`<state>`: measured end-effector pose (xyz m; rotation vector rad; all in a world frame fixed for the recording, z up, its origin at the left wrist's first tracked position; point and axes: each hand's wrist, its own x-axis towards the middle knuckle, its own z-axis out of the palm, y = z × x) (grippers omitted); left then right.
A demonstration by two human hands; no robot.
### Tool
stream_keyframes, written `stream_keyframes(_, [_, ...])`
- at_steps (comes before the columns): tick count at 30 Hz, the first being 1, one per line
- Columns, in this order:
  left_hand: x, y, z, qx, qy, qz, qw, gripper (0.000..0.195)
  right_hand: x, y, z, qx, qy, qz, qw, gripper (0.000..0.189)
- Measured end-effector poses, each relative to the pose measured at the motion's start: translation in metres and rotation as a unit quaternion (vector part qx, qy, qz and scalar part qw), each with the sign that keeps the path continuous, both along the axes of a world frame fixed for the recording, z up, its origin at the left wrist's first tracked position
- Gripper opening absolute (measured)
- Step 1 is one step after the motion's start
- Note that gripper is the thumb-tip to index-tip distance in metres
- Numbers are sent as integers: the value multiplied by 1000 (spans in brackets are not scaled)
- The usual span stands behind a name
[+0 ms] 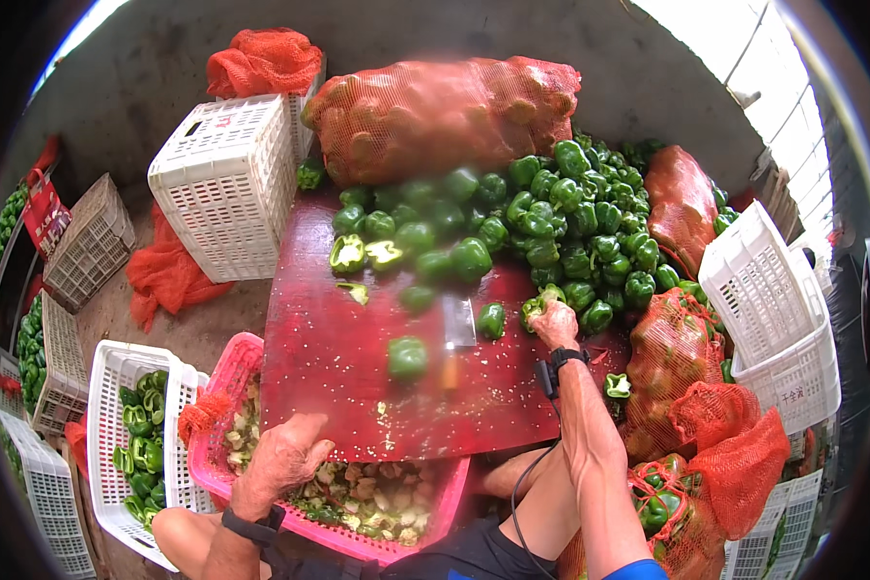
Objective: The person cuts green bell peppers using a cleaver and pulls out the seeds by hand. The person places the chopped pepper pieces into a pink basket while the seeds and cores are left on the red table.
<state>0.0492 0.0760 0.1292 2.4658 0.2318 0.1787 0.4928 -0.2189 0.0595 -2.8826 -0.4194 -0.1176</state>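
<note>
My right hand (557, 326) grips a cut green bell pepper (533, 308) at the right of the red board (319, 348), against the heap of peppers (565, 199). My left hand (286, 449) holds nothing, its fingers apart, over the board's near edge and the pink basket (210, 464). That basket contains pale pepper cores and scraps. A knife with a broad blade (459, 321) and an orange-brown handle lies mid-board, partly blurred. Beside it are a whole pepper (491, 321) and another pepper (407, 358). Two pepper halves (348, 254) sit farther back, cut faces showing.
A white crate (105, 420) with cut peppers stands at left. Stacked white crates (217, 174) flank the board. A large red mesh sack (442, 116) lies across the back. More filled sacks (670, 362) and white crates (761, 283) crowd the right side.
</note>
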Motion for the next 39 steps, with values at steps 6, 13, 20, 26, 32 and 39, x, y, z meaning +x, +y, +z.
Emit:
stream_keyframes(6, [-2, 2, -8, 9, -12, -6, 1000, 34, -1, 9, 3, 20, -12, -7, 1000, 37])
stream_keyframes(13, [-3, 4, -2, 7, 4, 4, 1000, 34, -1, 33, -15, -18, -13, -60, 998, 44])
stream_keyframes(20, [12, 2, 1, 19, 8, -9, 1000, 38, 40, 12, -33, 131, 37, -158, 978, 32])
stream_keyframes(26, [-1, 4, 1, -36, -2, 2, 999, 38, -12, 34, 2, 301, 198, -169, 918, 34])
stream_keyframes(32, [6, -12, 7, -362, 38, 51, 930, 34, -31, 39, 32, 487, 378, -41, 786, 38])
stream_keyframes(39, [33, -20, -4, -727, 19, 106, 678, 57, -190, 121, 142, 380, 493, 328, 710, 44])
